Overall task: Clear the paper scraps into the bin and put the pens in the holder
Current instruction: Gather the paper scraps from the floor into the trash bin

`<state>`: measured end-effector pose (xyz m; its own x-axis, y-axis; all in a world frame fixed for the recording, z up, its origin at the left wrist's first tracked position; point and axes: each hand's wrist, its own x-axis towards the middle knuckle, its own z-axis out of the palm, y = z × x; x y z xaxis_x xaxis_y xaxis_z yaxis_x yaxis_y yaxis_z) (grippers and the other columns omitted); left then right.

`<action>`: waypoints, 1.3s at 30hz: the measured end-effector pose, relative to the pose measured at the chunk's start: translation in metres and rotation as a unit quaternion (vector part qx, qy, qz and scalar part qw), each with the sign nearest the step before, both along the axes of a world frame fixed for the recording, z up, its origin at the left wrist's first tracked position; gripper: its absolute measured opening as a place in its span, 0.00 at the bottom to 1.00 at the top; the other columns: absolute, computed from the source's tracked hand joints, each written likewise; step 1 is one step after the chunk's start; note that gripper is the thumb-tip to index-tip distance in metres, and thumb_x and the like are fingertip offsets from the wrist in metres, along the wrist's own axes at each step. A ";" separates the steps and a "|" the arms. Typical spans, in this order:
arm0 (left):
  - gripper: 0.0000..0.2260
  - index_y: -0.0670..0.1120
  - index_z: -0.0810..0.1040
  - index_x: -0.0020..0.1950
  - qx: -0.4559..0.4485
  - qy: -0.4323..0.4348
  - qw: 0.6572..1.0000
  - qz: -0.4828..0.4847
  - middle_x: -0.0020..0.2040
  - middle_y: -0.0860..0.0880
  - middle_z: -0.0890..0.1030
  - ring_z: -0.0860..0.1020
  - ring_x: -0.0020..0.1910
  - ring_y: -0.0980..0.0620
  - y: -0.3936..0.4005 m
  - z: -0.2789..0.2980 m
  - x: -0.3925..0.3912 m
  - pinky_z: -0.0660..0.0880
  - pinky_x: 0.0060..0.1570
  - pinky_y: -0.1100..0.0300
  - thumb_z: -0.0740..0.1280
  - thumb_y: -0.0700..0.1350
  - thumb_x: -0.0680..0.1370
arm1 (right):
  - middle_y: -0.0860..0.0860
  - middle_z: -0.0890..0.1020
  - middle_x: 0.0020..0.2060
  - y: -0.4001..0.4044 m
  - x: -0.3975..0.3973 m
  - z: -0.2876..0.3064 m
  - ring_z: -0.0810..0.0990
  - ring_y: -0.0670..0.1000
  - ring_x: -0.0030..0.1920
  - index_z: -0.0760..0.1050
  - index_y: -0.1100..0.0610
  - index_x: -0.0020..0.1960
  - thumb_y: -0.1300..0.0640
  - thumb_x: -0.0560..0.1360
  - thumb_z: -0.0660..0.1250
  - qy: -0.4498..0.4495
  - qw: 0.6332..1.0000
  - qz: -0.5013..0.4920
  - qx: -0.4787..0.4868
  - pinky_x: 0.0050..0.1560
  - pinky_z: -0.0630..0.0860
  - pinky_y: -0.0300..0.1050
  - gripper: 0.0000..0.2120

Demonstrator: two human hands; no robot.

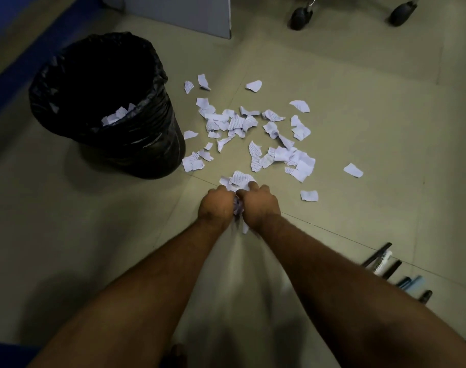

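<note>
Pale floor tiles (pixel 359 128) carry everything here, with chair castors (pixel 302 17) at the far edge. Both grips meet over the near edge of the litter: the left hand (pixel 216 203) and the right hand (pixel 258 203) curl inward, knuckles up, bunching a wad of scraps (pixel 238 179) between them, a few bits poking out beyond the fingers and below the wrists. More scraps (pixel 253 134) lie spread just beyond the hands and off to their right, some well apart from the rest. Beyond the left hand and to its left stands the bin (pixel 107 107), lined with a black bag, a few pieces already inside. Pens (pixel 393 269) lie on the floor near the right forearm; no holder shows. Torn paper like this is probably feather-light, limp and springy, so a loose handful would likely shed pieces on the way over. Squeezing the wad firmly from both sides and cupping underneath looks like the safest hold; flat single pieces may need pinching by an edge.
</note>
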<state>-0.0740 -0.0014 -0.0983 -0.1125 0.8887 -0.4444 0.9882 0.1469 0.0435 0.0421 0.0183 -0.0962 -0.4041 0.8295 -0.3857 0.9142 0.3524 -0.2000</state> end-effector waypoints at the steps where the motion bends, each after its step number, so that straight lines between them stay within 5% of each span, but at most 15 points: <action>1: 0.12 0.46 0.77 0.61 0.012 -0.013 1.000 0.008 0.64 0.44 0.75 0.75 0.61 0.43 -0.004 0.001 0.003 0.73 0.58 0.54 0.61 0.46 0.80 | 0.55 0.71 0.63 -0.005 0.000 -0.001 0.72 0.60 0.58 0.75 0.51 0.64 0.53 0.76 0.64 0.015 1.000 -0.003 0.003 0.47 0.73 0.49 0.16; 5: 0.10 0.44 0.80 0.55 0.044 -0.060 0.995 0.070 0.58 0.43 0.79 0.79 0.56 0.43 -0.016 0.003 0.007 0.74 0.54 0.54 0.64 0.46 0.78 | 0.55 0.75 0.56 -0.012 0.006 -0.004 0.78 0.60 0.51 0.79 0.52 0.56 0.54 0.69 0.73 0.051 0.998 -0.026 -0.033 0.47 0.74 0.46 0.16; 9: 0.09 0.43 0.82 0.49 0.115 -0.114 0.969 0.188 0.51 0.42 0.83 0.80 0.50 0.41 -0.019 0.010 0.000 0.74 0.45 0.56 0.62 0.39 0.76 | 0.57 0.83 0.47 -0.012 0.012 -0.003 0.81 0.59 0.48 0.83 0.55 0.50 0.59 0.71 0.69 0.121 0.983 -0.121 -0.061 0.45 0.71 0.42 0.09; 16: 0.10 0.44 0.83 0.56 0.172 -0.209 0.919 0.286 0.55 0.43 0.84 0.81 0.54 0.43 -0.010 0.045 -0.008 0.73 0.49 0.60 0.66 0.39 0.77 | 0.55 0.86 0.42 -0.005 0.011 0.023 0.81 0.55 0.43 0.84 0.56 0.46 0.54 0.72 0.73 0.322 0.868 -0.368 -0.088 0.43 0.70 0.39 0.06; 24: 0.07 0.44 0.85 0.49 0.260 -0.274 0.884 0.277 0.48 0.45 0.85 0.82 0.49 0.46 0.020 0.137 -0.026 0.76 0.48 0.60 0.68 0.39 0.75 | 0.47 0.79 0.28 0.024 -0.026 0.115 0.74 0.45 0.31 0.79 0.54 0.35 0.49 0.74 0.73 0.485 0.779 -0.397 -0.043 0.34 0.70 0.38 0.12; 29: 0.06 0.45 0.82 0.42 0.327 -0.278 0.856 0.286 0.41 0.46 0.84 0.81 0.40 0.47 0.039 0.215 -0.052 0.72 0.34 0.63 0.66 0.42 0.75 | 0.49 0.83 0.32 0.048 -0.086 0.192 0.80 0.48 0.33 0.82 0.54 0.40 0.62 0.73 0.69 0.548 0.753 -0.364 -0.008 0.36 0.75 0.40 0.06; 32: 0.07 0.43 0.82 0.44 0.363 -0.232 0.853 0.296 0.41 0.49 0.83 0.79 0.39 0.51 0.041 0.259 -0.098 0.70 0.31 0.67 0.66 0.45 0.76 | 0.50 0.84 0.35 0.060 -0.136 0.230 0.82 0.49 0.37 0.83 0.55 0.42 0.60 0.73 0.70 0.560 0.765 -0.317 0.008 0.38 0.77 0.39 0.04; 35: 0.09 0.42 0.83 0.47 0.385 -0.176 0.866 0.265 0.44 0.43 0.84 0.82 0.46 0.43 0.039 0.286 -0.145 0.76 0.44 0.61 0.69 0.47 0.75 | 0.52 0.84 0.34 0.069 -0.184 0.251 0.83 0.51 0.37 0.83 0.57 0.42 0.58 0.73 0.70 0.541 0.799 -0.262 -0.002 0.39 0.77 0.39 0.04; 39: 0.13 0.43 0.83 0.50 0.290 -0.139 0.904 0.283 0.50 0.40 0.83 0.80 0.50 0.41 0.049 0.280 -0.189 0.74 0.46 0.56 0.64 0.51 0.79 | 0.55 0.85 0.42 0.077 -0.221 0.250 0.83 0.56 0.44 0.82 0.55 0.44 0.50 0.74 0.68 0.417 0.894 -0.163 0.016 0.45 0.79 0.46 0.09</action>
<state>-0.2633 0.0474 0.1817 -0.5777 0.8162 -0.0041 0.7008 0.4985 0.5103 -0.1789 0.0955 0.1534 -0.2751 0.9607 -0.0377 0.5071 0.1117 -0.8546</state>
